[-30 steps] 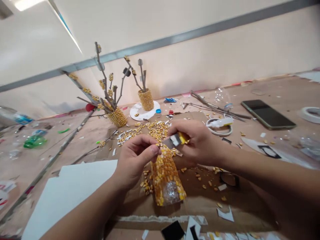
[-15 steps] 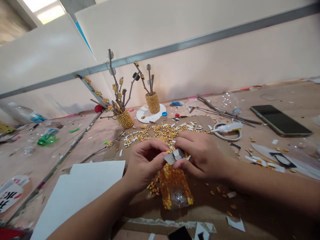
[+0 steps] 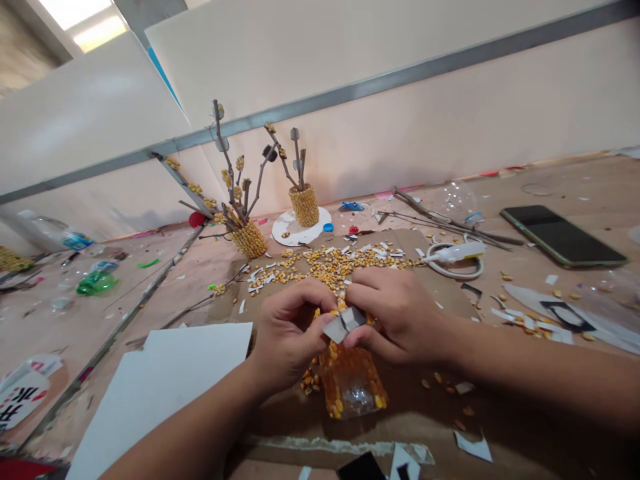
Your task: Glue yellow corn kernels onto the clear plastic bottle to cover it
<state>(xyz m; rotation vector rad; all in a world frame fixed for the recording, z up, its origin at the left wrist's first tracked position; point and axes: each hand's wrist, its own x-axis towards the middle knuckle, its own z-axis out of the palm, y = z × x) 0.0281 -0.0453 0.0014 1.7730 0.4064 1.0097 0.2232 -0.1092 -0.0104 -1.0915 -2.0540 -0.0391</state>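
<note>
My left hand (image 3: 297,327) pinches the pale flap of a small folded grey piece (image 3: 353,319), which looks like card. On the piece's right end the fingers of my right hand (image 3: 395,317) are closed. Just under both hands is a clear plastic container (image 3: 353,383) partly covered with corn kernels; its near end is bare, and my hands hide its far end. Loose corn kernels (image 3: 336,263) and white paper scraps are strewn over the brown cardboard (image 3: 280,420) beyond my fingers.
Two kernel-covered pots, a nearer one (image 3: 249,239) and one (image 3: 304,205) on a white disc, hold twigs at the back. White sheets (image 3: 165,373) lie left. Rightward are a glue bottle (image 3: 457,252), a white roll of cord or tape (image 3: 450,272), sticks (image 3: 440,223) and a phone (image 3: 563,235).
The grey piece has shifted slightly left and down in my fingers, and my right hand has moved a little left with it. The view has shifted slightly.
</note>
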